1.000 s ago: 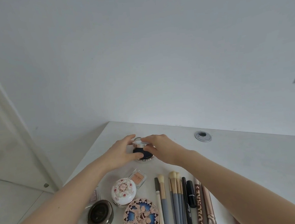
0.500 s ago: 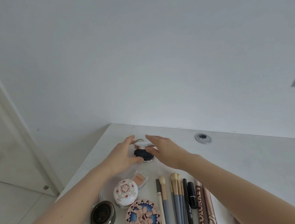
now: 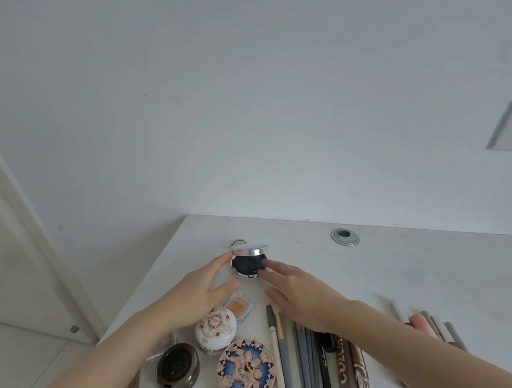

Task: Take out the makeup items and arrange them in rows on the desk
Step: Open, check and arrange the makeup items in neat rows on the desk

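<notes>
While my left hand [image 3: 195,293] and right hand [image 3: 299,291] flank the open dark compact [image 3: 249,263] on the white worktop [image 3: 408,273], both sets of fingers lie straight and loose, gripping nothing. My left fingertips touch its left edge, my right fingertip its right rim. Its silver lid stands raised at the back. Nearer me lie a white floral compact [image 3: 216,328], a blue-and-pink round case [image 3: 246,373], a small peach pan [image 3: 238,305] and a row of brushes [image 3: 304,361].
</notes>
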